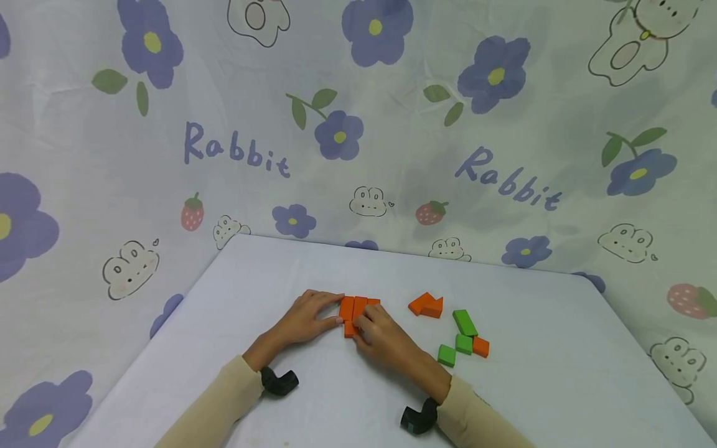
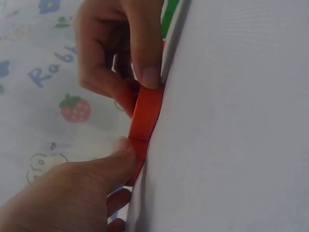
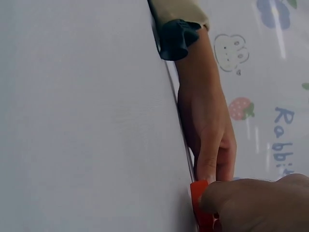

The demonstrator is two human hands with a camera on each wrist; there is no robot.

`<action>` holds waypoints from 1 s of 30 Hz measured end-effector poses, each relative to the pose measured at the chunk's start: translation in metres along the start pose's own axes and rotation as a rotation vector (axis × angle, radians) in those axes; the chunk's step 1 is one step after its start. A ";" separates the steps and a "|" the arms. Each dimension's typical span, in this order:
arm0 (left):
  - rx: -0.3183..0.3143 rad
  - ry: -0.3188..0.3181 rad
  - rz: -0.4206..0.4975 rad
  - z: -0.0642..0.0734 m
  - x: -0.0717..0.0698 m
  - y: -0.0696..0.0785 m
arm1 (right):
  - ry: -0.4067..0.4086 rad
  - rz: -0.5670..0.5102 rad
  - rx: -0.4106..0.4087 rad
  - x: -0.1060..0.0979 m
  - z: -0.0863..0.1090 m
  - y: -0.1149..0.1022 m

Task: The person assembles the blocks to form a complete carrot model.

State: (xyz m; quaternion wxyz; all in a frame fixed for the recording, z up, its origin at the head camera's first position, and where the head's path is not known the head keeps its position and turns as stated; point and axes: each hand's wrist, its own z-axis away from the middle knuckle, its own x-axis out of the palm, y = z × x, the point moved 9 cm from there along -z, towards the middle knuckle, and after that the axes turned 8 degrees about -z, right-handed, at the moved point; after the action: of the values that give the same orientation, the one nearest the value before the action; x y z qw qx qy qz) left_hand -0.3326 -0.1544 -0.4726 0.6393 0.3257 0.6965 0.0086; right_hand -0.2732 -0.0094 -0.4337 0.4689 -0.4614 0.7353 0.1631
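Several orange wooden blocks lie side by side on the white table, with a smaller orange block against their near edge. My left hand touches the group's left side, its index finger at the far corner and its thumb near the front. My right hand pinches an orange block at the near side of the group, between thumb and fingers. In the right wrist view, my right fingers partly cover that block. The right hand also hides part of the group in the head view.
To the right lie two orange blocks, one wedge-like. Farther right are a long green block, a green cube, another green cube and an orange cube. A patterned cloth hangs behind the table.
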 end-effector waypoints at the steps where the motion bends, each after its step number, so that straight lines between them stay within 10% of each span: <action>1: -0.004 -0.004 0.000 0.000 0.001 0.000 | 0.002 0.013 -0.009 0.000 0.000 0.000; 30: -0.002 -0.005 -0.013 -0.001 -0.001 0.003 | -0.039 0.013 0.029 0.002 -0.001 0.002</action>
State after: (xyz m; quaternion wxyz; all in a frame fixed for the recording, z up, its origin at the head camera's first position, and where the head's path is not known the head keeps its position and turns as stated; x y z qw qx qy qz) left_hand -0.3328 -0.1523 -0.4701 0.6414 0.3204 0.6971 0.0045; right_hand -0.2752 -0.0098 -0.4352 0.4888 -0.4463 0.7313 0.1646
